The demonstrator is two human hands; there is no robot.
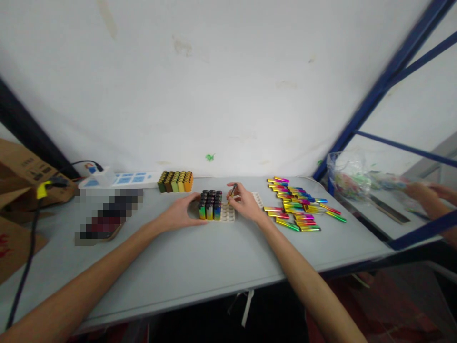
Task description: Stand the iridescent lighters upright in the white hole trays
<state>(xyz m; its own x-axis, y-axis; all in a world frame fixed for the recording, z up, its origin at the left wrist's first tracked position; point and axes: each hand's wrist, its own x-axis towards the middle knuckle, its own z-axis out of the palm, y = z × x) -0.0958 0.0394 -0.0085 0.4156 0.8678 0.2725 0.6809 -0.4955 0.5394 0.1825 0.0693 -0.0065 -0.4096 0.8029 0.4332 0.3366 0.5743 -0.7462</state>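
Observation:
A white tray with round holes [228,214] lies on the table in front of me. Its left part carries several upright lighters [209,206] with black tops and shiny multicoloured bodies. My left hand [180,213] grips this end, thumb at the front and fingers at the back. Over the holes just right of the lighters, my right hand [244,202] pinches one lighter [233,191], held upright and tilted; the fingers partly cover it. Loose shiny lighters [294,202] lie in a spread pile to the right of my right hand.
A block of green, brown and yellow lighters [175,181] stands at the back left. Beside it are a white power strip [124,179] and a blurred-out phone-like object [109,216]. Cardboard [24,166] stands far left. Beyond a blue metal frame [378,102], another person's hand [424,193] shows near a plastic bag [348,176].

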